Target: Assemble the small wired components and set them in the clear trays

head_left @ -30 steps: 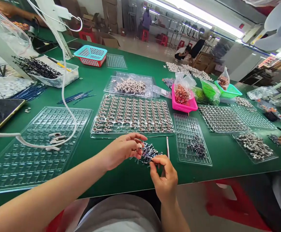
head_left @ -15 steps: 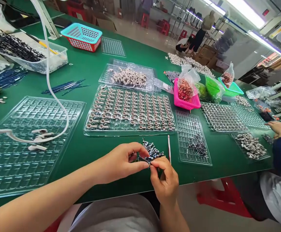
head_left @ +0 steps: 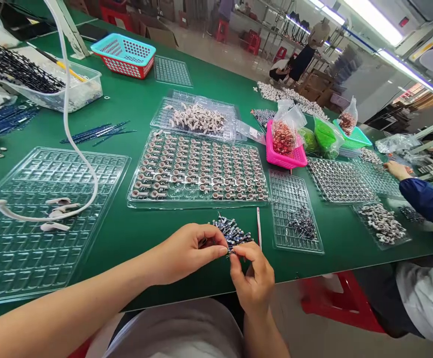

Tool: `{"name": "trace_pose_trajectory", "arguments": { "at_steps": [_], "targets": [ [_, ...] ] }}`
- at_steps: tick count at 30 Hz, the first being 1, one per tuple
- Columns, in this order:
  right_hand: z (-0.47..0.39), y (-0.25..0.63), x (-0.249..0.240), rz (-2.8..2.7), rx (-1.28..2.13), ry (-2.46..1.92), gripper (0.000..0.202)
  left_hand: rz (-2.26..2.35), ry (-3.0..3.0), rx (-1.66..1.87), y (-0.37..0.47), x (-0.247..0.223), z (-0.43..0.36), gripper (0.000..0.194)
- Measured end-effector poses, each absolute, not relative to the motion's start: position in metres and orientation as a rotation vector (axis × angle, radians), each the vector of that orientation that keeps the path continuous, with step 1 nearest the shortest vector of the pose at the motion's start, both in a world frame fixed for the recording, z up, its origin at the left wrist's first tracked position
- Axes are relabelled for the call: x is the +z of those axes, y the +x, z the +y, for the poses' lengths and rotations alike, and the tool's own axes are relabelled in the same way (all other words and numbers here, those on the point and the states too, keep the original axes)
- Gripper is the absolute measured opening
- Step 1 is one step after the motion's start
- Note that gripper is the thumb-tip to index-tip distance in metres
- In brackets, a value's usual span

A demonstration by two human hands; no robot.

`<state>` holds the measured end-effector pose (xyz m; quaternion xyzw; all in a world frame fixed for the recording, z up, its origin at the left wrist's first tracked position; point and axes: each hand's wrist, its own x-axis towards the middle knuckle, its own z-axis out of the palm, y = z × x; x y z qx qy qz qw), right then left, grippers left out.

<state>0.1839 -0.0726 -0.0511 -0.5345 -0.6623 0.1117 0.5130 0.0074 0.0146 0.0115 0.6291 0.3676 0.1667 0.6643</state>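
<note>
My left hand point(head_left: 197, 248) and my right hand point(head_left: 254, 271) meet fingertip to fingertip near the table's front edge. Between their pinched thumbs and forefingers is a small dark part with thin wires, mostly covered by the fingers; its exact kind does not show. Just behind them lies a pile of small dark wired parts point(head_left: 231, 229). Beyond the pile, a clear tray point(head_left: 156, 203) holds rows of whitish earphone shells point(head_left: 204, 166). A thin red and white strip point(head_left: 259, 226) lies right of the pile.
Loose earphone shells point(head_left: 197, 118) sit on another tray behind. At left, a white cable point(head_left: 67, 89) hangs over a tray point(head_left: 15, 263) with several shells. A pink basket point(head_left: 285, 160) holds bagged reddish parts. At right, a co-worker's hand point(head_left: 398, 170) reaches over a tray.
My left hand's fingers have closed in slightly toward the right fingertips, and more of the pile shows. The co-worker's arm has moved left and farther over the table. The view has shifted slightly.
</note>
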Motion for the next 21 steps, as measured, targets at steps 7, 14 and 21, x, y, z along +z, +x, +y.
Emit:
{"name": "trace_pose_trajectory", "arguments": {
  "at_steps": [7, 14, 21],
  "targets": [
    [-0.0746, 0.1863, -0.0492, -1.551, 0.363, -1.326, 0.017, 0.729, 1.242, 0.331, 0.0058, 0.011, 0.0184, 0.035],
    [-0.0717, 0.1859, -0.0501, -1.587, 0.372, -1.27, 0.021, 0.771, 1.249, 0.268, 0.0061, 0.0082, 0.019, 0.037],
    [-0.074, 0.1869, -0.0522, -1.602, 0.393, -1.218, 0.026, 0.808, 1.081, 0.213, 0.0095, 0.0051, 0.016, 0.037]
  ]
}}
